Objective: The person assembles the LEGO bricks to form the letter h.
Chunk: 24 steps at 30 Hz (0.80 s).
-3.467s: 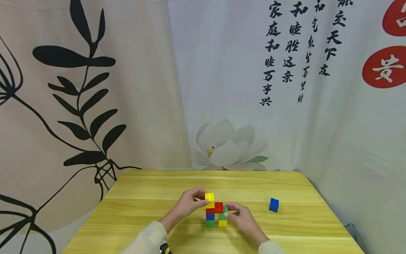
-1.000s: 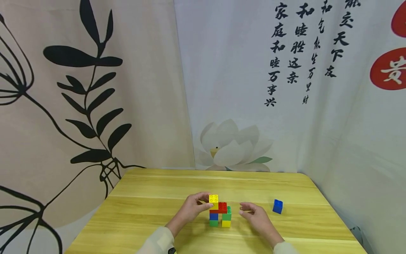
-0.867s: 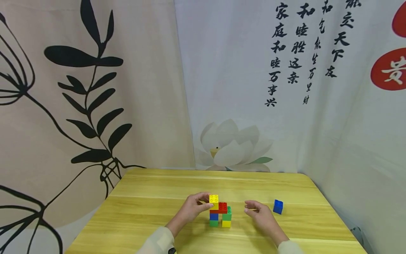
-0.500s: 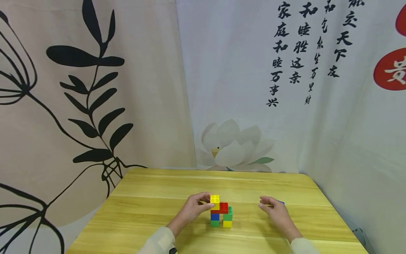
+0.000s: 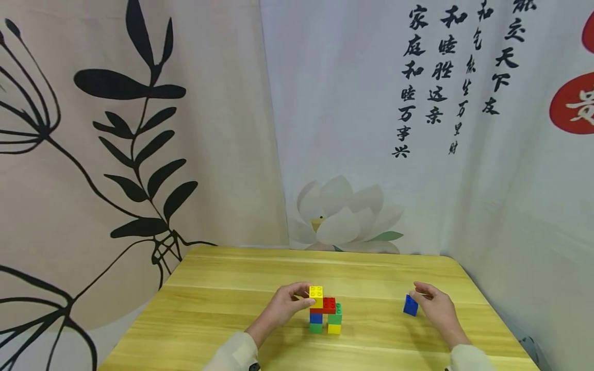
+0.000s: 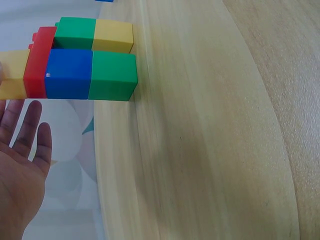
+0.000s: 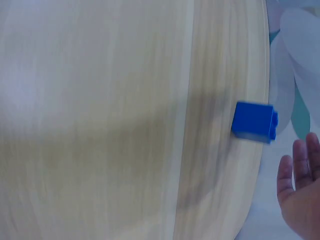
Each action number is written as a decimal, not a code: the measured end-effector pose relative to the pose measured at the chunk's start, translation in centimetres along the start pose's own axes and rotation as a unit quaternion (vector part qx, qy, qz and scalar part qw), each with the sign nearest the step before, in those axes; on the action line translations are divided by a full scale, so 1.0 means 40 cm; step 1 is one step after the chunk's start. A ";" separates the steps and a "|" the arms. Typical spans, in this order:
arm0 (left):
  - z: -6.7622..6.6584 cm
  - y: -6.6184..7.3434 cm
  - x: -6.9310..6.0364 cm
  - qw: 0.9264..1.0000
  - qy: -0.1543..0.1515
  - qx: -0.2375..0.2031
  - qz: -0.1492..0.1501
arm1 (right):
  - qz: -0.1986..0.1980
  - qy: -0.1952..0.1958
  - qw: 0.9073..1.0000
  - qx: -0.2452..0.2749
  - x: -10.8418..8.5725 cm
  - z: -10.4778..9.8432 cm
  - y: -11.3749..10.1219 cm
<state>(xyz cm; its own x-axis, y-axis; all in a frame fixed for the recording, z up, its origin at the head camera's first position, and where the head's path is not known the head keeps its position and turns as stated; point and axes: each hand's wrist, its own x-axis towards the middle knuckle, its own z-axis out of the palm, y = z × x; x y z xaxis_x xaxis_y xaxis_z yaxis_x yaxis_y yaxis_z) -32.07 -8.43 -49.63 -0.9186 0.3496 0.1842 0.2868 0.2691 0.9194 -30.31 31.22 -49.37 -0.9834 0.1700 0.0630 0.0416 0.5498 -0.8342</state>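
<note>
The left hand (image 5: 282,309) pinches the yellow brick (image 5: 316,294) at the top left of a small stack. Beneath it lies a red brick (image 5: 329,305) bridging two columns: a blue brick (image 5: 316,318) over green on the left, and a green brick (image 5: 337,311) over a yellow one (image 5: 334,329) on the right. In the left wrist view the hand (image 6: 22,170) has its other fingers extended beside the stack. The right hand (image 5: 438,312) is at the loose blue brick (image 5: 410,305); in the right wrist view a gap shows between its visible fingers and the brick (image 7: 253,121), and the thumb is unseen.
The wooden table (image 5: 232,263) extends around both hands. Behind it hangs a curtain (image 5: 325,103) printed with black leaves, a white flower and characters. Dark shadows fall across the tabletop.
The right hand has left the stack's right side and moved right to the loose blue brick. The left hand still pinches the top yellow brick; the view has shifted slightly.
</note>
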 end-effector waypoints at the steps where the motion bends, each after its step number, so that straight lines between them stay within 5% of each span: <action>1: 0.001 0.000 0.000 1.000 0.000 0.001 -0.003 | 0.003 0.005 1.000 -0.004 0.003 -0.006 0.006; 9: 0.006 0.013 -0.002 1.000 0.006 0.014 -0.006 | 0.031 0.000 0.999 -0.010 0.031 -0.030 0.059; 24: 0.000 0.000 -0.003 1.000 -0.001 0.008 0.000 | 0.057 -0.053 0.997 0.005 0.059 0.020 0.109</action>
<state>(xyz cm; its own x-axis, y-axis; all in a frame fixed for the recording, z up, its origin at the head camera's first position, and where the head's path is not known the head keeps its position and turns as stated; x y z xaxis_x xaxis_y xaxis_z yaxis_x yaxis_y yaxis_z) -31.95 -8.47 -49.63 -0.9182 0.3512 0.1832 0.2910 0.2844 0.9135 -32.61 33.37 -53.30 -0.9857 0.1423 -0.0899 0.1521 0.5246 -0.8376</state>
